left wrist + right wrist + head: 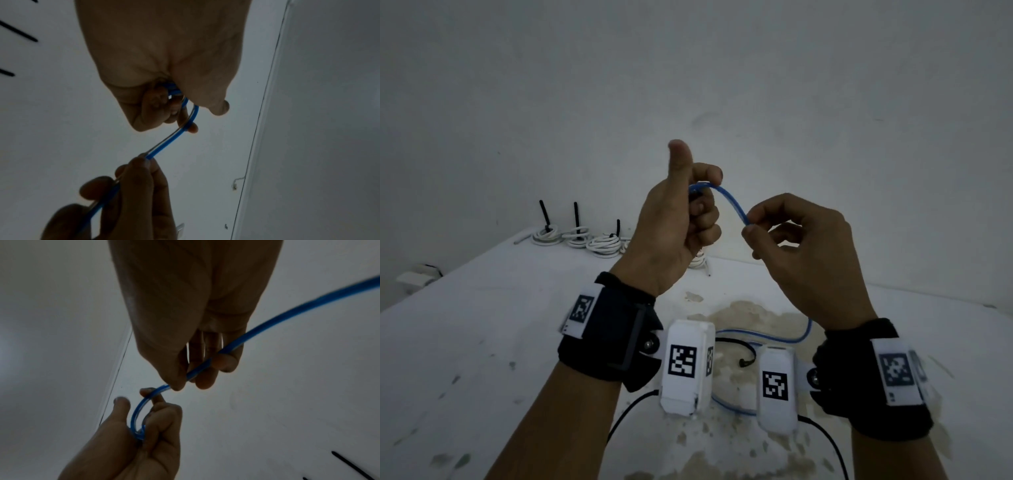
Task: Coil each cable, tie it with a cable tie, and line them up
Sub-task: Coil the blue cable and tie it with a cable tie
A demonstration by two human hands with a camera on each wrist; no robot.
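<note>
A thin blue cable (726, 202) arcs in the air between both hands above the white table (482, 342). My left hand (700, 209) holds one end in its curled fingers, thumb pointing up; in the left wrist view the blue cable (172, 139) bends into a small loop inside the left hand (164, 99). My right hand (750, 229) pinches the cable a short way along, as the right hand (185, 379) shows in its wrist view with the blue cable (287, 311) trailing off behind. The slack (796, 337) lies on the table under my wrists.
Three coiled white cables (577, 238) with upright black ties (576, 214) stand in a row at the table's far left; another coil (698, 262) is partly hidden behind my left hand. A thin black strand (739, 344) lies between the wrists. A brown stain (743, 315) marks the table.
</note>
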